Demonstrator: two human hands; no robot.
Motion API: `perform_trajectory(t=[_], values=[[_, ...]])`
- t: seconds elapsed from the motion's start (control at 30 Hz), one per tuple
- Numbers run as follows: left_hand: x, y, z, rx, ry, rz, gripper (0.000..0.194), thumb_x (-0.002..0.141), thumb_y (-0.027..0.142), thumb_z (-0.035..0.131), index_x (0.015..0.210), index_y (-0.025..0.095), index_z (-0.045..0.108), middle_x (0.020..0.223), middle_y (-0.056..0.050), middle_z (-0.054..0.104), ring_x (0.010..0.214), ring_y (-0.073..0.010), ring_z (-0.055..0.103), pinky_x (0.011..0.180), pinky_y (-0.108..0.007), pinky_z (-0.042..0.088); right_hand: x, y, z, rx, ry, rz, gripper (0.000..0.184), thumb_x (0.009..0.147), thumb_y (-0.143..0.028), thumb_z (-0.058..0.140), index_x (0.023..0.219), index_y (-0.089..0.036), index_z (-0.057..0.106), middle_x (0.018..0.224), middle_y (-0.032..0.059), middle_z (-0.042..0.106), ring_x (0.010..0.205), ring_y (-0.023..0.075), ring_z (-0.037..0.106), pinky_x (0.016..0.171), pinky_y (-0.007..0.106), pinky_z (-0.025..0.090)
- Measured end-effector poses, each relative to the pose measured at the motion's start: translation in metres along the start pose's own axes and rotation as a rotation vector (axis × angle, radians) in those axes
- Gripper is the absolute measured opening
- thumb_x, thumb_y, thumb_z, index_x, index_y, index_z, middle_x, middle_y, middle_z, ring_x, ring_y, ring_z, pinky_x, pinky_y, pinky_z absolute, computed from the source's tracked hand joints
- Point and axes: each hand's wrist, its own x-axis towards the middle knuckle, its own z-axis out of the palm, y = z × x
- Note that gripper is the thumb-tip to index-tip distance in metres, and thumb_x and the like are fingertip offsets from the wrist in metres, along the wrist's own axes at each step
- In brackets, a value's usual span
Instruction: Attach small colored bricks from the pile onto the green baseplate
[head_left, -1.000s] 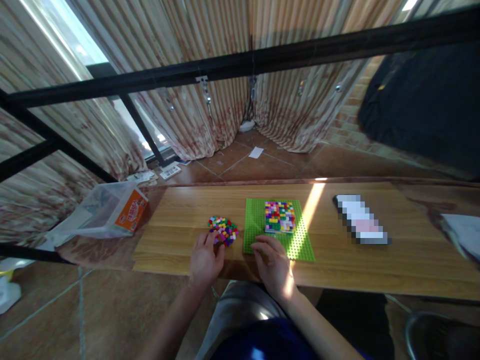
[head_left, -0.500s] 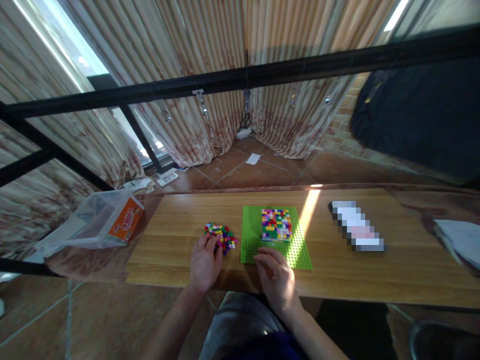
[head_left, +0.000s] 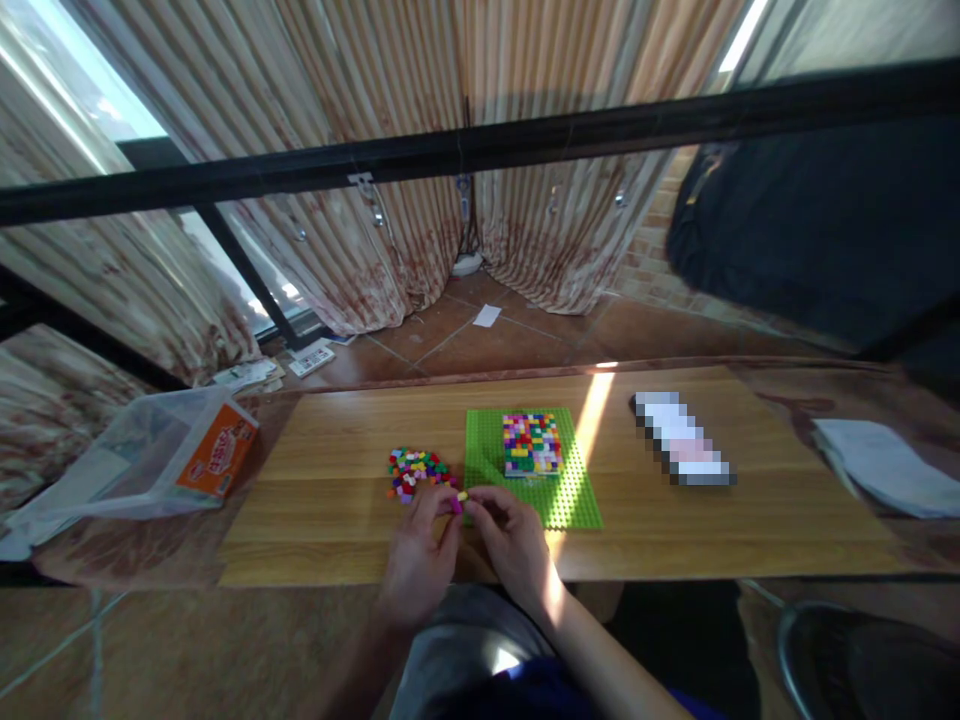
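Near the green baseplate, the left hand clamped 1 magenta brick; the right hand touched 1 yellow brick beside that, its grip unclear.

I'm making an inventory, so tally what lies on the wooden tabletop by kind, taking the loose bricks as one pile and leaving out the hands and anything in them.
Green baseplate: 1
Multicoloured brick block, on the baseplate: 1
Pile of loose bricks: 1
Phone, mostly pixelated: 1
Total: 4
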Motion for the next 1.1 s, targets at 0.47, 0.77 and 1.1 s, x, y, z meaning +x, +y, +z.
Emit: perform_trajectory(t=[0.47, 0.77, 1.1], values=[[-0.019, 0.0, 0.01, -0.31, 0.022, -0.259, 0.011, 0.083, 0.019, 0.057, 0.092, 0.02, 0.063, 0.089, -0.004, 0.071, 0.087, -0.0182, 0.068, 0.08, -0.03, 0.054, -0.004, 0.005, 0.006, -0.09, -0.049, 0.013, 0.017, 0.085, -0.032, 0.059, 0.084, -0.021, 0.072, 0.079, 0.0039, 0.072, 0.076, 0.0191, 0.067, 0.069, 0.029, 0.052], [-0.023, -0.018, 0.007, -0.495, 0.091, -0.431, 0.012, 0.074, 0.02, 0.065, 0.086, 0.018, 0.063, 0.084, -0.003, 0.07, 0.082, -0.017, 0.066, 0.079, -0.027, 0.051, 0.024, 0.011, 0.016, -0.793, -0.029, -0.382, 0.022, 0.09, -0.017, 0.051, 0.077, -0.022, 0.068, 0.076, 0.0065, 0.066, 0.074, 0.0191, 0.061, 0.068, 0.029, 0.045], [-0.014, -0.009, -0.005, -0.803, 0.107, -0.595, 0.028, 0.065, 0.024, 0.078, 0.091, 0.017, 0.071, 0.085, -0.001, 0.07, 0.08, -0.0139, 0.061, 0.08, -0.026, 0.049, 0.026, 0.01, 0.013, -0.533, -0.09, -0.354, 0.027, 0.089, -0.011, 0.048, 0.101, -0.022, 0.07, 0.091, 0.0066, 0.07, 0.086, 0.019, 0.064, 0.08, 0.031, 0.05]])
